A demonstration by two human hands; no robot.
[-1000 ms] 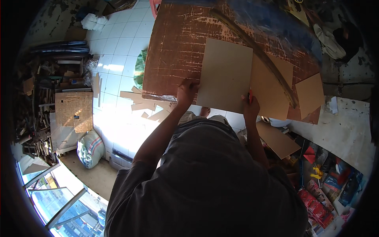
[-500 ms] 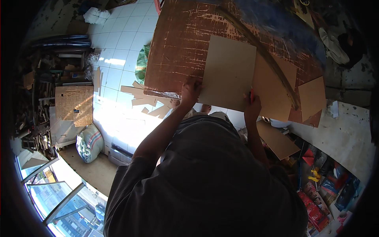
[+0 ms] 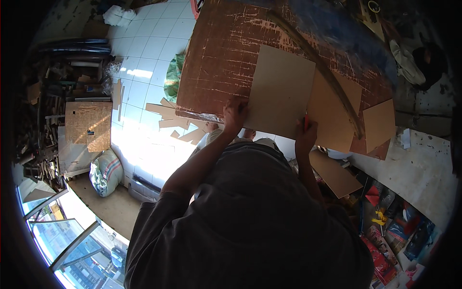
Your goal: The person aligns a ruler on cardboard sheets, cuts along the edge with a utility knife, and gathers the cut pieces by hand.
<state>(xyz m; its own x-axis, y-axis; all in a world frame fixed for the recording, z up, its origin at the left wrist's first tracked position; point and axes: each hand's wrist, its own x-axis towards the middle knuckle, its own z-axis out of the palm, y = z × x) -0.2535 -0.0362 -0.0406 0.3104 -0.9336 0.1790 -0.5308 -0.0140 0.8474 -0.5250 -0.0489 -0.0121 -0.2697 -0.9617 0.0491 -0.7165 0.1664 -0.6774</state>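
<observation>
A flat grey rectangular board (image 3: 281,86) lies on the scratched brown worktable (image 3: 211,62), its near edge toward my body. My left hand (image 3: 235,114) is closed at the board's near left edge, fingers curled against it. At the near right corner, my right hand (image 3: 306,136) closes around a small red-handled tool (image 3: 306,121) held upright; its tip is too small to make out. Just right of the grey board lies a tan board (image 3: 334,111), partly under a long curved wooden strip (image 3: 332,77).
Another tan piece (image 3: 378,126) rests at the table's right corner. Board offcuts (image 3: 168,118) lie on the tiled floor to the left, near a green sack (image 3: 173,79). A stuffed white sack (image 3: 107,173) stands by stacked scrap wood. Packages and tools crowd the lower right.
My right hand has come slightly nearer my body along the board's right edge, and more of the red tool shows. My left hand stays at the left edge. The whole view has shifted a little.
</observation>
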